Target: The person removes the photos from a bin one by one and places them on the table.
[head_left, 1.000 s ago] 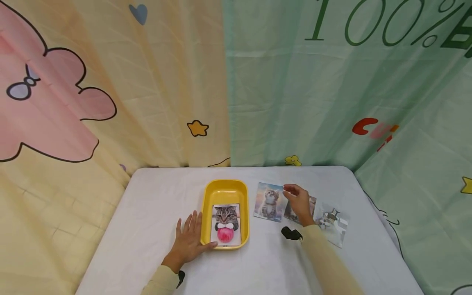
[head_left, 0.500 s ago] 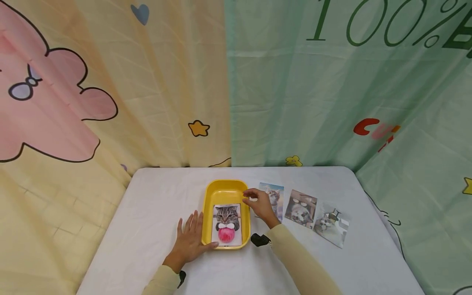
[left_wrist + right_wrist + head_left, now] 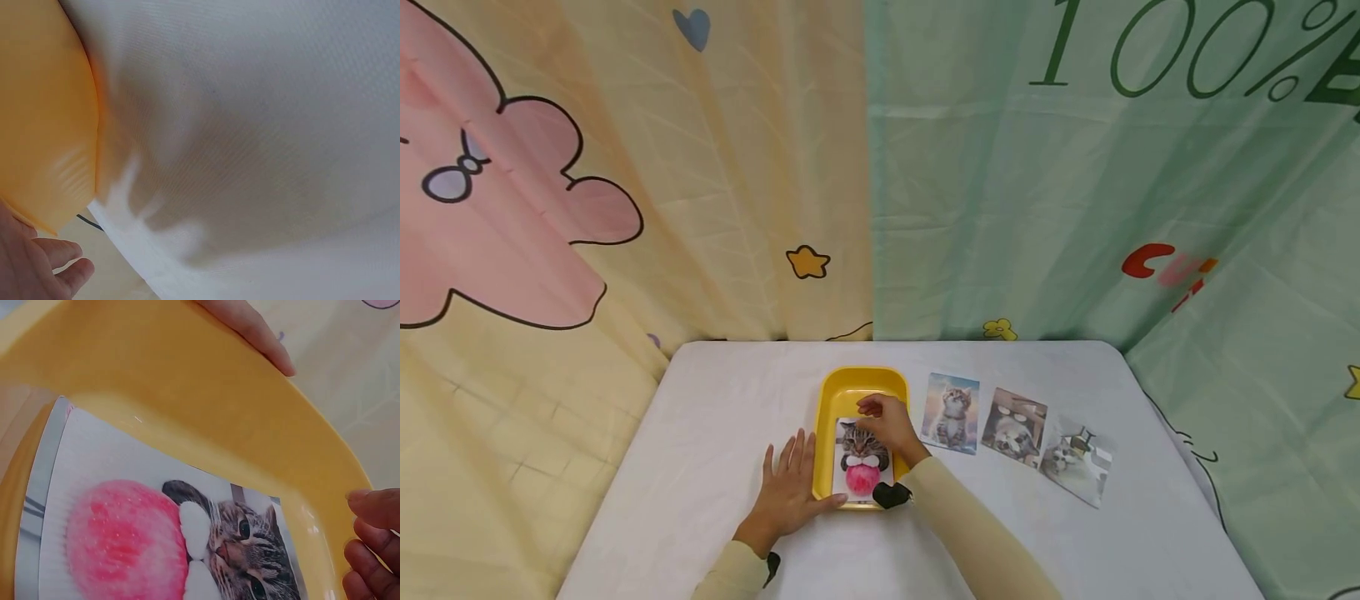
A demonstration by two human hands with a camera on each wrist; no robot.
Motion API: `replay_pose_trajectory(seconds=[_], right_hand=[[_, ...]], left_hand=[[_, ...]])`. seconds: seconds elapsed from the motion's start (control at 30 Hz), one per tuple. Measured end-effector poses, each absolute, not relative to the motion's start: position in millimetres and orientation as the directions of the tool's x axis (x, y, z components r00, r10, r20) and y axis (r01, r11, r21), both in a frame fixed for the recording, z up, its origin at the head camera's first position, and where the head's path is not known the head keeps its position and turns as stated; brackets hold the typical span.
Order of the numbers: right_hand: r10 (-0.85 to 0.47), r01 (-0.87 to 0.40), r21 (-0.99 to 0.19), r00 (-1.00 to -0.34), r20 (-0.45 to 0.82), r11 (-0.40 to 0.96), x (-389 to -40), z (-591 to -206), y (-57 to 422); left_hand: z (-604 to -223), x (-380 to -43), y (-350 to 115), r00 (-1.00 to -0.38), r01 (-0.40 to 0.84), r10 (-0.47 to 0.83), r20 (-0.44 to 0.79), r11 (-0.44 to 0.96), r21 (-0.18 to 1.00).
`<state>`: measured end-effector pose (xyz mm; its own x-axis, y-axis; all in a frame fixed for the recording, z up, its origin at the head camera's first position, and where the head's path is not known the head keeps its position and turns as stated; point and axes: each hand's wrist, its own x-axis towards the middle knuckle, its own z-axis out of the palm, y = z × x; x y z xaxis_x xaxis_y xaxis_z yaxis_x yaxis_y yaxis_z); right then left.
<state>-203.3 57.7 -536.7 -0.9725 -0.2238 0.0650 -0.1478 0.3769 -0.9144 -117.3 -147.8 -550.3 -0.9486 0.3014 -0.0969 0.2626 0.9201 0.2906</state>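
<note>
A yellow tray [image 3: 862, 381] holds a photo card [image 3: 862, 479] of a tabby cat with a pink ball. In the right wrist view, the grey edge of another card [image 3: 28, 550] shows beneath this card [image 3: 125, 531]. My left hand [image 3: 784, 492] lies spread at the tray's left side, its thumb at the near left corner. My right hand [image 3: 889, 425] hovers over the tray, overlapping the top of the card in the head view. The right wrist view shows this hand's fingers [image 3: 375, 556] loosely bent, thumb and fingertips apart, with nothing between them.
To the right of the tray lie three cat photo cards: a kitten on a pastel background [image 3: 951, 414], a brownish one [image 3: 1015, 427] and a pale one [image 3: 1077, 460]. They rest on a white-covered table [image 3: 737, 392]. Printed curtains [image 3: 1000, 208] surround it.
My right hand has moved left, from above the loose cards, past the kitten card, to over the tray. The left hand has stayed at the tray's side.
</note>
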Motion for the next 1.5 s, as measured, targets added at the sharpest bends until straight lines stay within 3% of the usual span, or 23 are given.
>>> replay_pose_trajectory(seconds=[0.23, 0.53, 0.83, 1.07, 1.27, 1.5], right_hand=[[-0.127, -0.066, -0.905, -0.992, 0.013, 0.421, -205.4, -549.1, 44.9], [-0.028, 0.052, -0.884, -0.997, -0.073, 0.465, -201.3, -558.6, 37.1], [-0.011, 0.034, -0.804, -0.999, -0.051, 0.593, -201.2, -562.0, 36.4], [-0.041, 0.015, -0.760, -0.998, -0.055, 0.649, -199.9, -563.3, 36.2], [-0.057, 0.011, -0.798, -0.997, -0.056, 0.602, -198.9, -562.0, 37.4], [-0.103, -0.028, -0.888, -0.994, -0.022, 0.459, -199.3, -553.8, 40.1]], left_hand=[[-554.8, -116.4, -148.8, -0.949, 0.285, 0.313, -0.044, 0.908, 0.306], [-555.7, -116.1, -148.2, -0.948, 0.276, 0.311, -0.069, 0.909, 0.312], [-553.4, -115.2, -148.8, -0.948, 0.291, 0.318, -0.026, 0.897, 0.331], [-547.7, -115.9, -147.6, -0.947, 0.255, 0.304, -0.106, 0.910, 0.326], [-547.5, -116.5, -147.7, -0.947, 0.256, 0.303, -0.104, 0.912, 0.322], [-548.3, -116.1, -148.4, -0.948, 0.264, 0.306, -0.090, 0.911, 0.317]])
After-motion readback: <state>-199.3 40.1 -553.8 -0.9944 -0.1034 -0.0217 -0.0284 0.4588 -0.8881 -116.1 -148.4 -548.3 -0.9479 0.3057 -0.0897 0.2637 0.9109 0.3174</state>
